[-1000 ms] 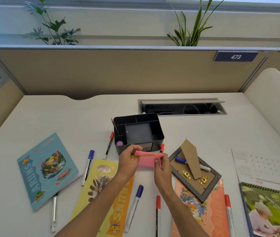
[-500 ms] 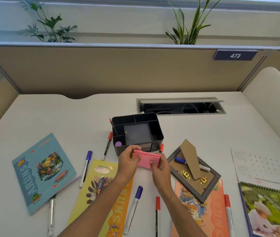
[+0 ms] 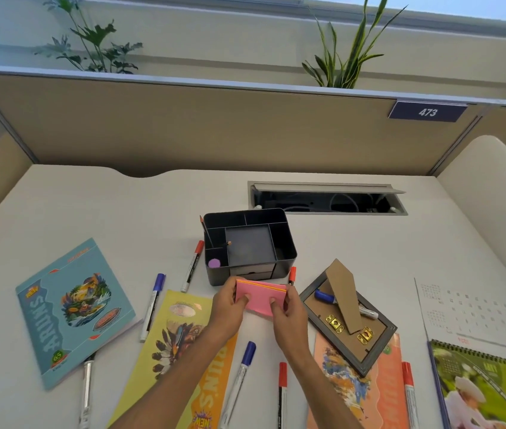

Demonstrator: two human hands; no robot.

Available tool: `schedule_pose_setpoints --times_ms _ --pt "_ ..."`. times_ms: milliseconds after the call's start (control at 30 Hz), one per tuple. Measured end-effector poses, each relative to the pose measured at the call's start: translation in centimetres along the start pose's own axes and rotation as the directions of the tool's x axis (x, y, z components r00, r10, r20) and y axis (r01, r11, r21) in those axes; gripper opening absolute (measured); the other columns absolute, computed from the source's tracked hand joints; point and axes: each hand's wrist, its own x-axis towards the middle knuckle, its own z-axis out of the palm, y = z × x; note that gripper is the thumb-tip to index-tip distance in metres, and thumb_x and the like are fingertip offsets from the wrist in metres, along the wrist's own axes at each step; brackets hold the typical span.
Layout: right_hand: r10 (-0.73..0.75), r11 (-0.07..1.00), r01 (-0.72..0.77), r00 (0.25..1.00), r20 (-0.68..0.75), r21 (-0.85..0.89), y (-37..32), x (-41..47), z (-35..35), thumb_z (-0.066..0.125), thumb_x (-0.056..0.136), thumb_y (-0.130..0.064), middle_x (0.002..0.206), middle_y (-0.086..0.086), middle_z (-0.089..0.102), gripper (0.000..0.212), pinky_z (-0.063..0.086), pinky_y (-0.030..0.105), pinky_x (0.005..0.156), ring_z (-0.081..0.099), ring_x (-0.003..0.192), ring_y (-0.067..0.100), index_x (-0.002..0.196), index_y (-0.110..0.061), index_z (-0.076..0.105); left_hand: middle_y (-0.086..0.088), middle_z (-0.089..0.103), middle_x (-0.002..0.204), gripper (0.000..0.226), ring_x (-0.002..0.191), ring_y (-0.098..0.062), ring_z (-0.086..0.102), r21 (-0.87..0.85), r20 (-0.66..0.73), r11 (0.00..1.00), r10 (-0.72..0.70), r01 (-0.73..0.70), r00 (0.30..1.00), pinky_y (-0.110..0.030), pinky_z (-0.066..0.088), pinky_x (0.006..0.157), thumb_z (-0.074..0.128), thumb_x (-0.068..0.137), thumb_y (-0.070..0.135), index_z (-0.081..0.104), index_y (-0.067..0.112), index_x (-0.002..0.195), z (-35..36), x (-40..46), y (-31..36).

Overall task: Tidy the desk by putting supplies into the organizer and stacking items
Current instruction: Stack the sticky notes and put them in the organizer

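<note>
A pink pad of sticky notes (image 3: pixel 261 297) with a yellow-orange top edge is held between both hands, just in front of the black desk organizer (image 3: pixel 287 243). My left hand (image 3: pixel 228 305) grips its left side, thumb on top. My right hand (image 3: pixel 288 317) grips its right side the same way. The organizer has several compartments; a pencil (image 3: pixel 206 232) leans in the left one and a purple round thing (image 3: pixel 214 263) lies in the front-left one. Several markers lie loose on the desk around the organizer, such as a red-capped one (image 3: pixel 192 267).
A blue notebook (image 3: pixel 69 308) lies at left, a yellow one (image 3: pixel 177 360) under my left arm, an orange one (image 3: pixel 356 388) under a face-down photo frame (image 3: pixel 347 317) with a marker on it. A calendar (image 3: pixel 486 360) sits at right. An open cable hatch (image 3: pixel 326 199) is behind the organizer.
The pad has been turned from nearly edge-on to flatter, its pink face now towards me, and both hands have shifted slightly while keeping hold of it.
</note>
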Motion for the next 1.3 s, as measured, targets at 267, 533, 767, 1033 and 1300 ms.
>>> schedule_pose_setpoints --times_ms 267,533,767,1033,1300 --pt "-0.271 0.962 0.271 0.962 0.013 -0.002 -8.1 3.0 -2.3 0.054 0.095 -0.009 0.097 -0.001 0.063 0.014 0.053 0.016 0.071 0.062 0.093 0.010 0.108 -0.015 0.055 0.000 0.065 0.094 0.024 0.087 -0.017 0.062 -0.136 -0.277 0.983 0.084 -0.125 0.957 -0.023 0.053 0.073 0.062 0.089 0.012 0.056 0.030 0.105 -3.2 -0.8 0.8" --pt "-0.522 0.815 0.528 0.848 0.094 -0.240 -14.9 10.9 -1.0 0.051 0.091 -0.003 0.093 -0.005 0.067 0.026 0.043 0.019 0.067 0.059 0.083 0.011 0.112 -0.015 0.061 0.007 0.057 0.119 0.041 0.110 -0.010 0.055 -0.188 -0.311 0.980 0.003 -0.065 0.950 -0.024 0.047 0.089 0.071 0.084 0.021 0.051 0.027 0.119 -5.1 -0.7 -0.4" --pt "-0.636 0.377 0.762 0.626 0.450 -0.527 -15.1 15.3 3.4 0.052 0.088 -0.002 0.105 0.007 0.069 0.032 0.042 0.030 0.068 0.063 0.092 0.031 0.118 -0.010 0.061 0.009 0.047 0.139 0.061 0.124 -0.009 0.047 -0.188 -0.225 0.980 0.024 -0.067 0.974 -0.025 0.041 0.102 0.071 0.083 0.027 0.041 0.029 0.136 -5.0 1.8 1.2" --pt "-0.318 0.156 0.811 0.582 0.748 -0.564 -13.9 17.0 6.3 0.055 0.086 -0.005 0.104 0.006 0.069 0.039 0.052 0.037 0.074 0.063 0.090 0.029 0.123 -0.018 0.055 0.005 0.050 0.136 0.063 0.125 -0.012 0.050 -0.258 -0.184 0.966 -0.015 -0.033 0.983 -0.028 0.046 0.100 0.065 0.088 0.022 0.035 0.026 0.143 -5.2 3.1 1.5" --pt "-0.130 0.148 0.780 0.625 0.770 -0.608 -15.0 18.0 7.5 0.050 0.082 -0.003 0.080 0.005 0.061 0.026 0.033 0.029 0.062 0.054 0.074 0.026 0.098 -0.017 0.064 0.008 0.043 0.143 0.061 0.123 -0.006 0.045 -0.268 -0.116 0.963 -0.071 0.038 0.991 -0.011 0.041 0.081 0.066 0.088 0.024 0.037 0.029 0.141 -5.9 3.4 1.6"
